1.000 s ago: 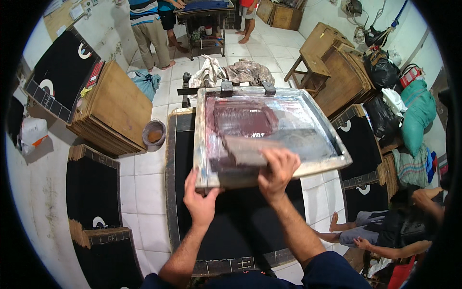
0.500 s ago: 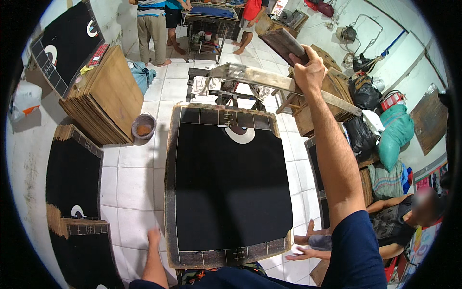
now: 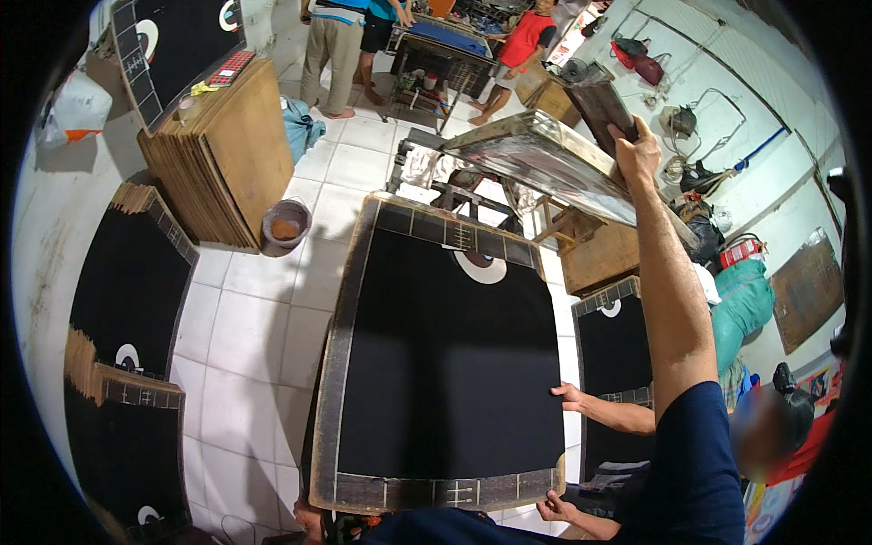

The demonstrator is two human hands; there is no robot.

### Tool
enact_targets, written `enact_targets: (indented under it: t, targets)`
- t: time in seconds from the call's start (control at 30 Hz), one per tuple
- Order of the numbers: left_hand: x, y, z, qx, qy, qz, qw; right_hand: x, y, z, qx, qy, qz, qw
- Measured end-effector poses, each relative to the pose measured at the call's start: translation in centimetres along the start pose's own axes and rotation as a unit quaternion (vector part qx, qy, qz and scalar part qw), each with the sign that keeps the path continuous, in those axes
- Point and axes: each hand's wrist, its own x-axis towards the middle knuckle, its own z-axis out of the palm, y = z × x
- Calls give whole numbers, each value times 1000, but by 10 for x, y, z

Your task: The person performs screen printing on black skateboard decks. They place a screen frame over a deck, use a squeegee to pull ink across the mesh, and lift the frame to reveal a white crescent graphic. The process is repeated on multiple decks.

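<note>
Raised at the upper right, my right hand [image 3: 638, 153] is closed on a dark, flat squeegee [image 3: 601, 113]. It also rests at the edge of a tilted printing screen frame [image 3: 545, 163]. Below lies a board [image 3: 468, 491] with black cloth [image 3: 445, 363] on it, bearing a white ring print [image 3: 480, 265] at its far end. At the board's near left corner my left hand [image 3: 310, 520] shows only in part, fingers curled at a thin dark edge. A co-worker's hands [image 3: 574, 400] touch the board's right side and near right corner.
More black-covered boards [image 3: 127, 291] line the left side, others [image 3: 613, 345] the right. A stack of boards [image 3: 227, 145] and a bucket [image 3: 286, 227] stand at the left. Sacks [image 3: 740, 304] lie at the right. Several people stand by a far table [image 3: 440, 64].
My right hand has moved right with the squeegee, and the screen frame shows more of its face. My left hand has dropped to the board's corner. The co-worker's hands have reached the board.
</note>
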Motion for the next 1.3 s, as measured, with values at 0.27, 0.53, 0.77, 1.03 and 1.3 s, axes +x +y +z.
enact_targets:
  t: [0.27,0.53,0.77,1.03,1.3]
  targets:
    - [-1,7,-31,169,60,-17,984,-3,3,0,-3,-10,-7,1000]
    - [53,201,-92,-38,273,260,926,5,4,4,17,-17,-10,1000]
    - [30,458,-180,-116,397,383,826,0,0,4,-23,-9,-3,1000]
    - [-204,495,-169,-1,423,575,700,-14,-6,-3,-31,-44,-25,998]
    - [-296,461,7,122,27,747,653,-9,-10,-8,-52,-89,-40,994]
